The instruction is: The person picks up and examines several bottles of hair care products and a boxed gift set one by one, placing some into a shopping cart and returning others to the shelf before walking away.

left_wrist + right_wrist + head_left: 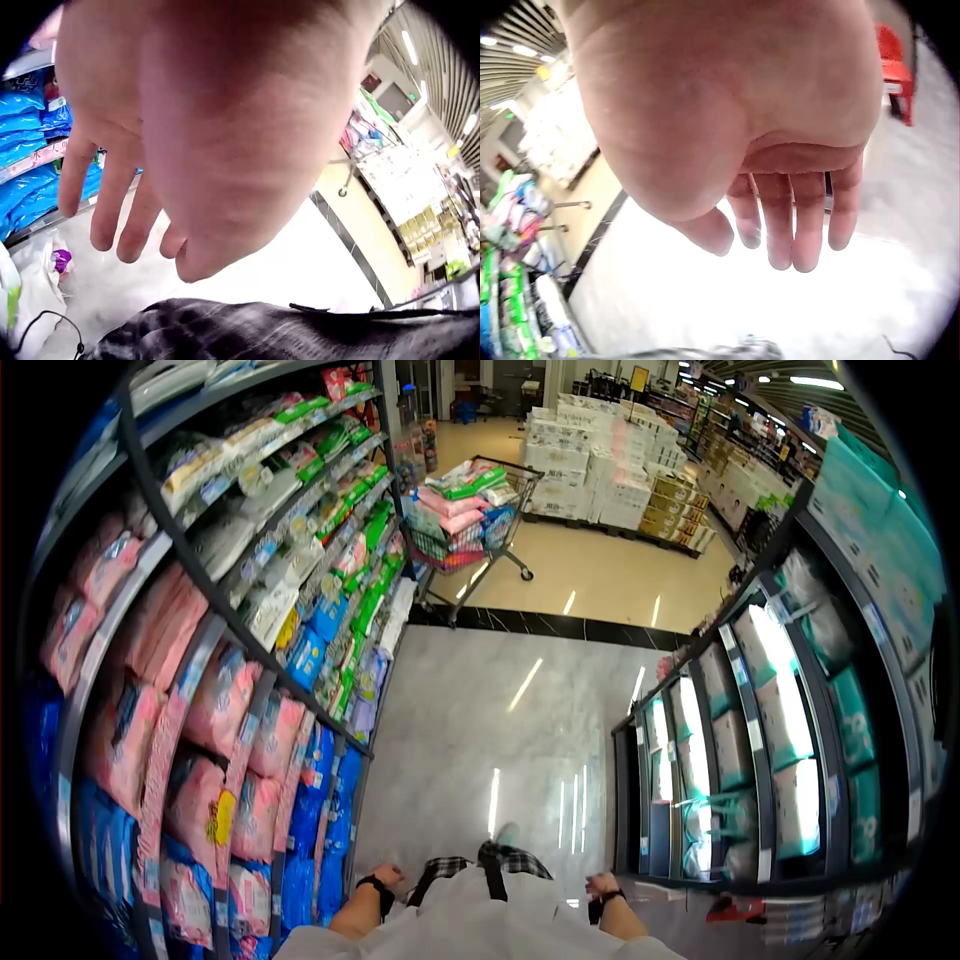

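Observation:
The left hand (388, 875) hangs at the person's side, near the lower part of the left shelves. In the left wrist view the same hand (210, 142) has its fingers loosely extended downward and holds nothing. On the other side, the right hand (603, 884) hangs beside the body over the grey floor (480, 730). Its palm and relaxed fingers fill much of the right wrist view, the hand (735, 127) being empty too. Checked trousers (217, 330) show below the left hand. Neither hand touches any goods.
Shelves of pink packs (200, 800) and blue packs line the left side. Shelves of boxed packs (780, 710) stand on the right. Ahead is a loaded shopping cart (465, 525), with stacked white cartons (600, 470) beyond. A red chair (892, 67) shows in the right wrist view.

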### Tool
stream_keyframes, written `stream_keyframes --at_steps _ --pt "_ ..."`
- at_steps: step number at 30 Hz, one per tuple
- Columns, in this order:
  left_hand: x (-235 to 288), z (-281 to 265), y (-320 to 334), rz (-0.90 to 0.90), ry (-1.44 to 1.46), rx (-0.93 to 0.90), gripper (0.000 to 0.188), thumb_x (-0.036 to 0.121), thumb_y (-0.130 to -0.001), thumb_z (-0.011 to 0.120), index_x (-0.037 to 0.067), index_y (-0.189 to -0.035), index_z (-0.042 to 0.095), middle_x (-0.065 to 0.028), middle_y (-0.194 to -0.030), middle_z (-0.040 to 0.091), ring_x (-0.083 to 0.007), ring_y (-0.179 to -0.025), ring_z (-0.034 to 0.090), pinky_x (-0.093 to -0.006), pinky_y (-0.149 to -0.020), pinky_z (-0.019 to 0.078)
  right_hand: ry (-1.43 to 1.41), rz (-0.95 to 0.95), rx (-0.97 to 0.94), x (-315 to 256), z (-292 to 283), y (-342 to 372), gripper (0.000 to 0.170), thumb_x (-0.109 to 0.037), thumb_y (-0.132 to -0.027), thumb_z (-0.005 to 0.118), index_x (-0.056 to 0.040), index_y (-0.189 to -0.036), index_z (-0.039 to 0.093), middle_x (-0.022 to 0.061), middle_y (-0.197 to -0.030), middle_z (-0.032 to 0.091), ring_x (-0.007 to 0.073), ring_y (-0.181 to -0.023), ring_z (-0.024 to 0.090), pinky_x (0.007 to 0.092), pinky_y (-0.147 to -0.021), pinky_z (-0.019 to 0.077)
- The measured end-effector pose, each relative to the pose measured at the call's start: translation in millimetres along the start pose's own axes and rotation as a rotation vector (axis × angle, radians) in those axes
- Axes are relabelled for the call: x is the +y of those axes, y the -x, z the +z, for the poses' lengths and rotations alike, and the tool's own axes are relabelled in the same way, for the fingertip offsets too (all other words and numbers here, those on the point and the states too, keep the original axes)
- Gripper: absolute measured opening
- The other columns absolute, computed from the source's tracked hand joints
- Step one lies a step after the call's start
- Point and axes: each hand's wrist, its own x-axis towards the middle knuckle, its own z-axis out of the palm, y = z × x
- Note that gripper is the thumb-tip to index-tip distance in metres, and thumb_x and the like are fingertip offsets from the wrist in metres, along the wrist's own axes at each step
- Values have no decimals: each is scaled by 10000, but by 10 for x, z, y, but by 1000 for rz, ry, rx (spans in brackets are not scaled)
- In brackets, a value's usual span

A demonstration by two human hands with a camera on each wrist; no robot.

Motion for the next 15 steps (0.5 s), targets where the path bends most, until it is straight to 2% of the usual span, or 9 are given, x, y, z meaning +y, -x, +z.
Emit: stream_keyframes --at_steps 1,2,4,5,6,9,11,13,15 --pt "118 -146 -51 -1 7 -13 521 401 -812 635 123 -1253 654 -144 -1251 653 -328 -1194 592 -420 -1027 456 350 -168 11 -817 -31 -139 310 -270 -880 632 15 -980 698 136 -917 720 222 -686 688 340 -558 534" --pt "277 -329 -41 15 88 29 504 388 -821 622 112 -1241 656 -160 -1225 660 -354 -1164 603 -429 -1007 467 584 -644 52 -1120 -47 -880 293 -254 -870 607 9 -934 718 131 -856 726 202 -664 685 334 -565 537" --pt "363 -486 -334 57 264 195 475 374 -829 610 101 -1213 665 -166 -1219 659 -362 -1141 611 -436 -986 476 556 -599 112 -2860 3 -621 358 -284 -866 591 37 -981 701 165 -821 718 191 -694 695 310 -635 549" --pt "592 -692 -311 28 275 216 469 373 -831 607 96 -1206 664 -168 -1209 661 -360 -1135 613 -440 -979 479 547 -700 185 -3533 60 -593 362 -283 -882 599 40 -1015 693 143 -846 722 208 -707 696 326 -666 552" --pt "802 -942 -307 5 283 244 465 371 -833 603 92 -1199 663 -169 -1200 663 -358 -1128 615 -445 -972 481 307 -842 80 -4104 127 -623 356 -262 -893 617 48 -1058 678 124 -840 720 214 -754 700 332 -694 553" --pt "1269 -1525 -559 -33 317 193 459 386 -844 622 113 -1211 661 -143 -1209 665 -333 -1147 607 -435 -989 475 138 -930 -56 -5634 234 34 339 -215 -929 635 46 -1145 639 130 -957 713 185 -862 695 307 -780 543" --pt "1458 -1789 -981 -51 277 174 464 393 -845 628 121 -1220 660 -136 -1238 653 -323 -1172 595 -428 -1001 469 162 -1007 -108 -6071 226 -231 335 -207 -937 645 35 -1168 632 121 -988 713 184 -871 693 302 -802 540" --pt "1512 -2127 -1432 -87 211 133 470 400 -847 634 129 -1230 659 -130 -1268 641 -312 -1197 584 -420 -1013 462 190 -941 -149 -6272 154 -523 346 -214 -946 644 27 -1193 628 113 -1011 714 195 -899 694 311 -829 541" --pt "1630 -2451 -1836 -80 242 135 488 420 -842 659 141 -1242 658 -118 -1287 634 -282 -1224 575 -417 -1045 442 362 -818 -96 -6147 -82 -1016 364 -278 -908 686 -45 -1186 665 95 -923 718 148 -843 669 303 -796 534"
